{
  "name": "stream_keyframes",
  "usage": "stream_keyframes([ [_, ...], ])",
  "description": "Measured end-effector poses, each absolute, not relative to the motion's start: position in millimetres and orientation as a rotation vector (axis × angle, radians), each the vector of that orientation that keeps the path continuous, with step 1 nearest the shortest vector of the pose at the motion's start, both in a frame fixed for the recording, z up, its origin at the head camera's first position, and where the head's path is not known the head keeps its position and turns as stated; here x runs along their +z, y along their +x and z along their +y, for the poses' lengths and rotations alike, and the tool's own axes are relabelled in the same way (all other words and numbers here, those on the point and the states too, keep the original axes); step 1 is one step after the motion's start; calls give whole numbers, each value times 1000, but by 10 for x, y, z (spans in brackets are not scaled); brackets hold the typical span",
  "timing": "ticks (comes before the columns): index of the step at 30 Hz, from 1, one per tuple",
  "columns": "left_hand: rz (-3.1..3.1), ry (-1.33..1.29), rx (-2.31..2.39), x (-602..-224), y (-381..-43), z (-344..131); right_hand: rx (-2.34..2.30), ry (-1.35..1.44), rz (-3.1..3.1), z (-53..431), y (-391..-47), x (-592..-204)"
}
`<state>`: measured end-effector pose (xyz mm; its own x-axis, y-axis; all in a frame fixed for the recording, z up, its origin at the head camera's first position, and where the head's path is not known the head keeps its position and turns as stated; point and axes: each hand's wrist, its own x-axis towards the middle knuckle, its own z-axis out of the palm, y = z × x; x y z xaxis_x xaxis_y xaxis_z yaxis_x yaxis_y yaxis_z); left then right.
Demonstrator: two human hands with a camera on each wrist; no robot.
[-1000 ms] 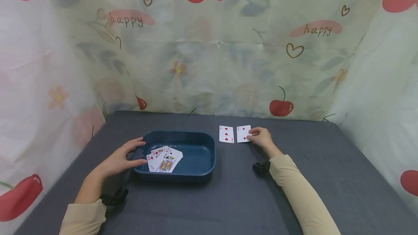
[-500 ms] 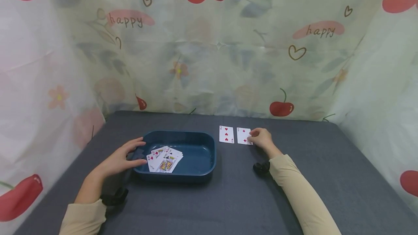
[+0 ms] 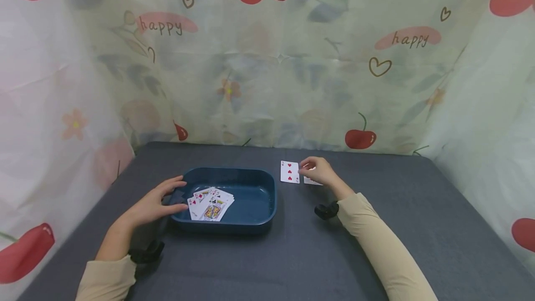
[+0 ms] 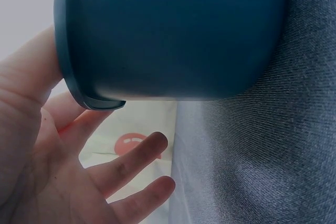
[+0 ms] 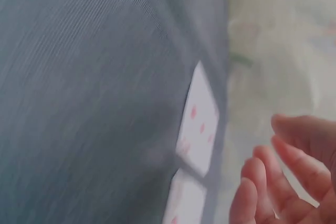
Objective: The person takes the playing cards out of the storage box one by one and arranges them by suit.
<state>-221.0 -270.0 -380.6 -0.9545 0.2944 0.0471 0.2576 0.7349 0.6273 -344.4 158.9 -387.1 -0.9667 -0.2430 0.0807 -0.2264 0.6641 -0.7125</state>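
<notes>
My left hand (image 3: pixel 149 202) holds the left end of a dark blue tray (image 3: pixel 255 206), its thumb and some fingers over the rim. In the left wrist view, two fingers (image 4: pixel 137 163) extend free below the tray's corner. Several playing cards (image 3: pixel 214 208) lie face up in a loose pile inside the tray. On the table, a three of hearts (image 3: pixel 289 172) lies right of the tray. My right hand (image 3: pixel 322 171), fingers loosely bent and holding nothing visible, hovers over a second red-pipped card (image 3: pixel 311 181) and mostly covers it in the head view.
A dark grey cloth covers the table (image 3: pixel 276 264). A printed curtain (image 3: pixel 259 82) with cherries stands behind it and along both sides. Black bands (image 3: pixel 147 252) are on both wrists.
My right hand has left the second card's right edge and moved left over it, towards the three of hearts. The left hand and the tray stay put.
</notes>
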Motion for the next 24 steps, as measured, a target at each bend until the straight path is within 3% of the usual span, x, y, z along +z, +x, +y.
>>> stream_keyframes([
  [15,2882,465,1022,-3822,-2207,-2703,-1119,-1003,2552,668,-3214,-3424],
  [24,2878,463,1033,-3826,-2199,-2701,-958,-1260,2360,131,-3193,-3381],
])
